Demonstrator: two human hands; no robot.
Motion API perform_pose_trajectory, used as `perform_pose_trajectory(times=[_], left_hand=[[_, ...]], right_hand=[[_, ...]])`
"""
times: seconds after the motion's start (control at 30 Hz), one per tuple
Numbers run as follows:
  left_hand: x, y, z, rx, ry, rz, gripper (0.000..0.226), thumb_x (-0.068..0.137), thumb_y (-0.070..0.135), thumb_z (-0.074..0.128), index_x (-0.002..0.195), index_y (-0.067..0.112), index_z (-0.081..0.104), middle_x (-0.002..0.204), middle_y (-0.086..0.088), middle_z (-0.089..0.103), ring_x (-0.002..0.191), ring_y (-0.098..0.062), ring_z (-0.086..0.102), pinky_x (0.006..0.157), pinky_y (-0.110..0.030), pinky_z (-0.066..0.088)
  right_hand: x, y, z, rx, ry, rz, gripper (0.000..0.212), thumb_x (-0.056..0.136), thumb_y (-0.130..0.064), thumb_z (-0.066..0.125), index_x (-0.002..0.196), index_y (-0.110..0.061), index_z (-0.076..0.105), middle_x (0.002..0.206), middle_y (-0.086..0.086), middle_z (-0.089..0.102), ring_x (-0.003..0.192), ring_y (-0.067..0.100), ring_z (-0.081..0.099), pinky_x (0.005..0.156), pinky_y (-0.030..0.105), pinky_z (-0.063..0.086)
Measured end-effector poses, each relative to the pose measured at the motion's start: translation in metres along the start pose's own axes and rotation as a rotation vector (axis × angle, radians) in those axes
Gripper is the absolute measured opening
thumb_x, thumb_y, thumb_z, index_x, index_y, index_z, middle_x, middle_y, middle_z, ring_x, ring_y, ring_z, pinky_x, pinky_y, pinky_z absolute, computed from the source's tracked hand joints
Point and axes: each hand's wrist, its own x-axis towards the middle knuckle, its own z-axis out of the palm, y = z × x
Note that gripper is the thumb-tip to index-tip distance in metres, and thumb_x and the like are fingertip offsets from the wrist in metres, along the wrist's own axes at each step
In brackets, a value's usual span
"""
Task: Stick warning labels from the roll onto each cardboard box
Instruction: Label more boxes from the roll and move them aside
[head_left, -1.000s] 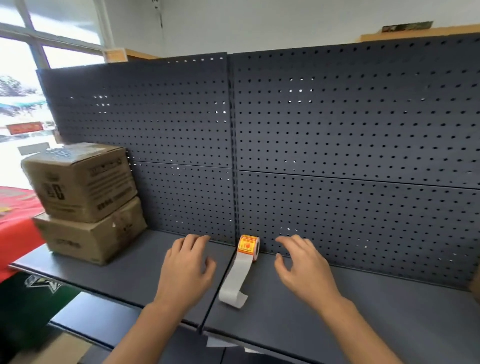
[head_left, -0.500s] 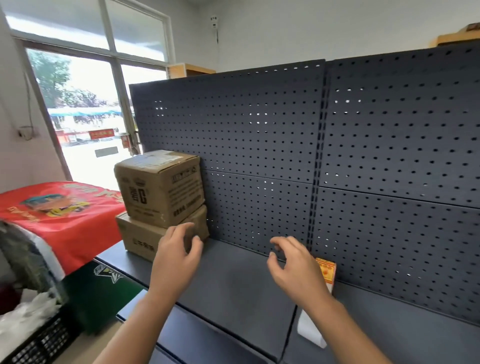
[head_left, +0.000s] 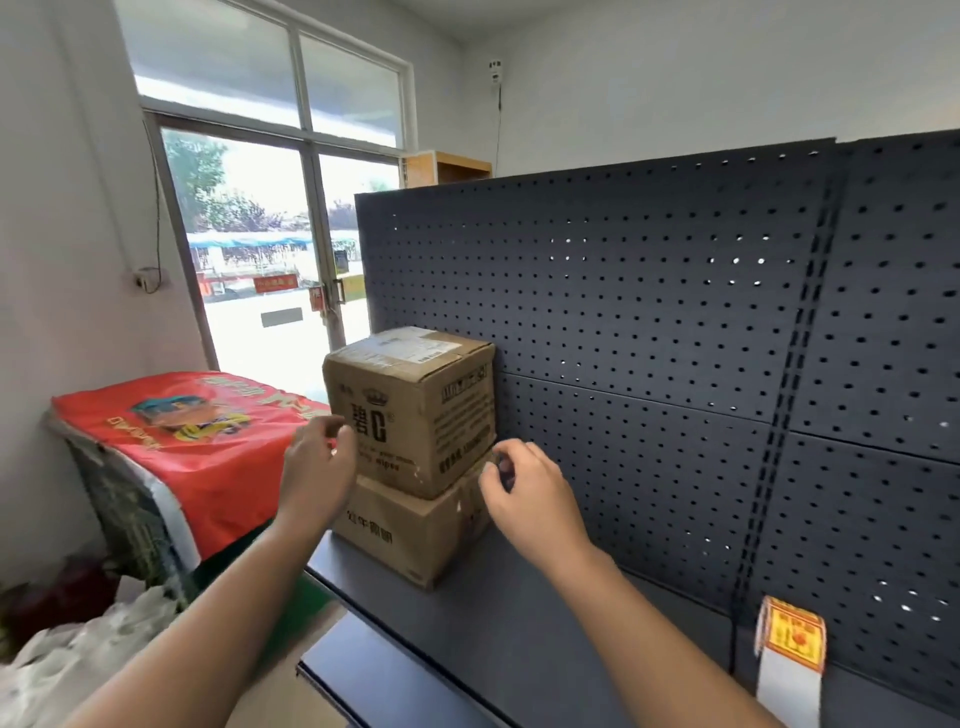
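1. You swung your view left, away from the label roll: a second earlier it stood dead centre between your hands, and at this moment it sat well off to the right of the box stack, leaning by the pegboard, its white backing strip trailing toward the shelf's front edge.

2. Both hands travelled with you. Your left hand arrived at the left front face of the upper cardboard box, fingers loosely curled, gripping nothing; touching or just shy of the cardboard, I could not tell.

3. Your right hand came up at the stack's right corner, where the upper box met the lower cardboard box. Fingers curled in, thumb near the fingertips; no label showed between them, and whether they held anything that small I could not tell.

4. The stack itself stood where it had been, at the left end of the dark shelf, backed against the pegboard, upper box turned slightly on the lower.

5. What that meant for the job, as I judged it: no warning label showed on any visible face of either box, and the roll was left behind. You looked set to take hold of the upper box, perhaps to bring it nearer the roll.

6. Watch point: lifting the upper box could drag the lower one along the shelf.
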Motion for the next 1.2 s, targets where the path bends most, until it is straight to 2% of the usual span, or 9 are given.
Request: perform_pose_trajectory(times=[0.07, 0.23, 0.37, 0.53, 0.63, 0.7, 0.9, 1.07, 1.2], left_hand=[[0.023, -0.002, -0.005, 0.009, 0.016, -0.004, 0.035, 0.104, 0.033, 0.048, 0.127, 0.012, 0.063, 0.125, -0.009, 0.06, 0.118, -0.029, 0.055, 0.103, -0.05, 0.047], [0.079, -0.004, -0.012, 0.04, 0.01, -0.034, 0.042, 0.105, 0.04, 0.042, 0.13, 0.01, 0.058, 0.131, -0.014, 0.056, 0.119, -0.031, 0.052, 0.097, -0.045, 0.043], [0.116, -0.003, -0.011, -0.087, -0.025, -0.108, 0.051, 0.103, 0.048, 0.04, 0.131, 0.009, 0.055, 0.13, -0.015, 0.057, 0.116, -0.032, 0.055, 0.089, -0.043, 0.044], [0.147, -0.003, 0.003, -0.314, -0.091, -0.249, 0.064, 0.102, 0.054, 0.04, 0.137, 0.001, 0.051, 0.128, -0.025, 0.06, 0.117, -0.038, 0.057, 0.084, -0.041, 0.04], [0.153, -0.001, 0.014, -0.434, -0.169, -0.344, 0.069, 0.099, 0.063, 0.044, 0.142, 0.01, 0.052, 0.128, -0.011, 0.061, 0.117, -0.028, 0.055, 0.089, -0.041, 0.041], [0.152, -0.001, 0.02, -0.483, -0.231, -0.364, 0.069, 0.095, 0.07, 0.047, 0.138, 0.018, 0.058, 0.121, -0.004, 0.065, 0.11, -0.023, 0.059, 0.082, -0.037, 0.044], [0.156, -0.009, 0.024, -0.52, -0.263, -0.439, 0.069, 0.075, 0.073, 0.06, 0.119, 0.019, 0.067, 0.115, -0.016, 0.073, 0.108, -0.032, 0.067, 0.078, -0.04, 0.05], [0.147, -0.002, 0.025, -0.539, -0.207, -0.469, 0.059, 0.073, 0.065, 0.063, 0.103, 0.015, 0.065, 0.085, -0.007, 0.064, 0.081, -0.023, 0.061, 0.064, -0.035, 0.044], [0.133, 0.013, 0.023, -0.566, -0.118, -0.444, 0.041, 0.08, 0.056, 0.062, 0.092, 0.017, 0.06, 0.076, -0.002, 0.053, 0.076, -0.021, 0.054, 0.06, -0.035, 0.042]], right_hand=[[0.016, -0.014, 0.009, 0.038, 0.007, 0.022, 0.035, 0.102, -0.04, 0.051, 0.129, -0.02, 0.06, 0.115, -0.003, 0.061, 0.094, 0.015, 0.063, 0.086, 0.041, 0.055], [0.06, -0.045, 0.026, 0.13, 0.039, 0.078, 0.044, 0.104, -0.044, 0.048, 0.138, -0.016, 0.05, 0.129, 0.003, 0.056, 0.117, 0.022, 0.056, 0.094, 0.038, 0.048], [0.095, -0.061, 0.035, 0.253, 0.06, 0.177, 0.053, 0.105, -0.05, 0.045, 0.142, -0.012, 0.044, 0.139, 0.006, 0.048, 0.122, 0.022, 0.052, 0.098, 0.036, 0.044], [0.133, -0.067, 0.054, 0.396, 0.065, 0.373, 0.077, 0.097, -0.067, 0.044, 0.147, -0.009, 0.037, 0.148, 0.011, 0.039, 0.133, 0.031, 0.048, 0.112, 0.051, 0.043], [0.145, -0.071, 0.065, 0.507, 0.029, 0.479, 0.103, 0.087, -0.08, 0.047, 0.157, -0.009, 0.025, 0.159, 0.011, 0.031, 0.145, 0.033, 0.037, 0.119, 0.055, 0.035], [0.148, -0.071, 0.071, 0.539, 0.006, 0.513, 0.114, 0.074, -0.086, 0.049, 0.157, -0.012, 0.026, 0.16, 0.009, 0.034, 0.145, 0.032, 0.038, 0.119, 0.056, 0.034], [0.148, -0.058, 0.081, 0.562, -0.045, 0.516, 0.095, 0.095, -0.065, 0.051, 0.165, -0.016, 0.008, 0.168, 0.007, 0.025, 0.151, 0.032, 0.029, 0.123, 0.053, 0.028], [0.144, -0.061, 0.084, 0.621, -0.082, 0.537, 0.105, 0.086, -0.074, 0.042, 0.165, -0.023, -0.006, 0.173, 0.005, 0.014, 0.156, 0.033, 0.017, 0.125, 0.057, 0.021], [0.143, -0.064, 0.08, 0.679, -0.071, 0.55, 0.102, 0.085, -0.072, 0.036, 0.165, -0.025, -0.006, 0.173, 0.004, 0.014, 0.156, 0.031, 0.019, 0.125, 0.056, 0.021]])
